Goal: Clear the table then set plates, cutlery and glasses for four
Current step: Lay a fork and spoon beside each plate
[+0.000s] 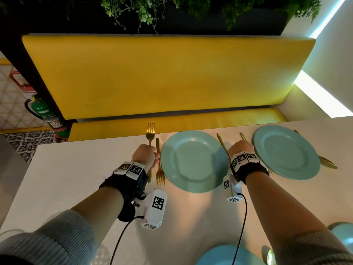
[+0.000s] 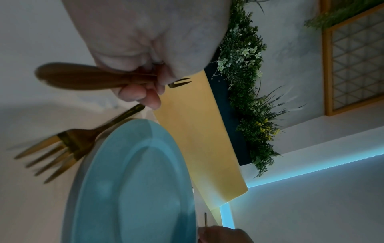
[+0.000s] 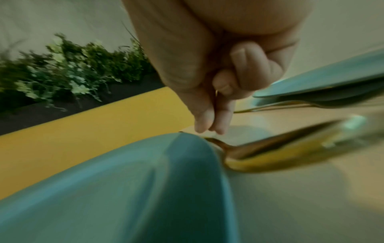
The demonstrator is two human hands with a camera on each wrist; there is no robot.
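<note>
My left hand (image 1: pixel 145 155) (image 2: pixel 145 49) grips a gold fork (image 1: pixel 150 131) (image 2: pixel 83 77) by its handle, tines pointing away, just left of the left teal plate (image 1: pixel 193 161) (image 2: pixel 135 180). A second gold fork (image 1: pixel 160 176) (image 2: pixel 68 144) lies against that plate's left rim, tines toward me. My right hand (image 1: pixel 239 148) (image 3: pixel 207 65) hovers between the two plates, its fingers curled, thumb and forefinger pressed together just above the handle of a gold spoon (image 1: pixel 221 142) (image 3: pixel 270 152) lying on the table. Nothing shows in that hand. The right teal plate (image 1: pixel 286 152) (image 3: pixel 332 82) has gold cutlery on both sides.
The white table (image 1: pixel 86 178) ends at a yellow bench (image 1: pixel 152 73) with plants above. Two more blue plates (image 1: pixel 229 255) sit at my near edge, cut off by the frame. A green fire extinguisher (image 1: pixel 44 111) stands at the far left.
</note>
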